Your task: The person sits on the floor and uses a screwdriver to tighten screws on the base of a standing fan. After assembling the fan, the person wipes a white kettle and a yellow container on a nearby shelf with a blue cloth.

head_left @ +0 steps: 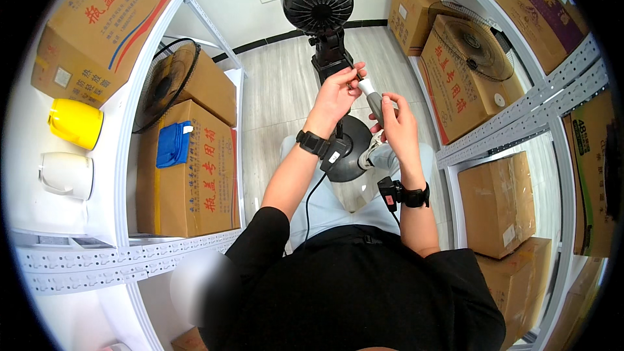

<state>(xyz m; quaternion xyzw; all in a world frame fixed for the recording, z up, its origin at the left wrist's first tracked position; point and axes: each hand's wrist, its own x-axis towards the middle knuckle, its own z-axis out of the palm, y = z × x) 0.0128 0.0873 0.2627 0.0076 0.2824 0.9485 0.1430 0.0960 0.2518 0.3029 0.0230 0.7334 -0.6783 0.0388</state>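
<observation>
A black stand fan without its grilles stands on the floor in front of me; its motor head (pixel 318 3) is at the top and its round base (pixel 348 149) between my legs. My right hand (pixel 399 125) is closed round the grey handle of a screwdriver (pixel 374 99) with a white collar, which points up and left toward the fan's neck (pixel 329 58). Beside that neck, my left hand (pixel 337 97) has its fingers pinched together near the screwdriver's front end. What the left fingertips hold is too small to make out.
Left shelving holds cartons (pixel 188 175), a black fan grille (pixel 168 84), a blue pouch (pixel 174 144), a yellow mug (pixel 76 123) and a white mug (pixel 67 174). On the right shelving, another grille (pixel 471 42) lies on a carton (pixel 455 91). Cables hang from both wrist straps.
</observation>
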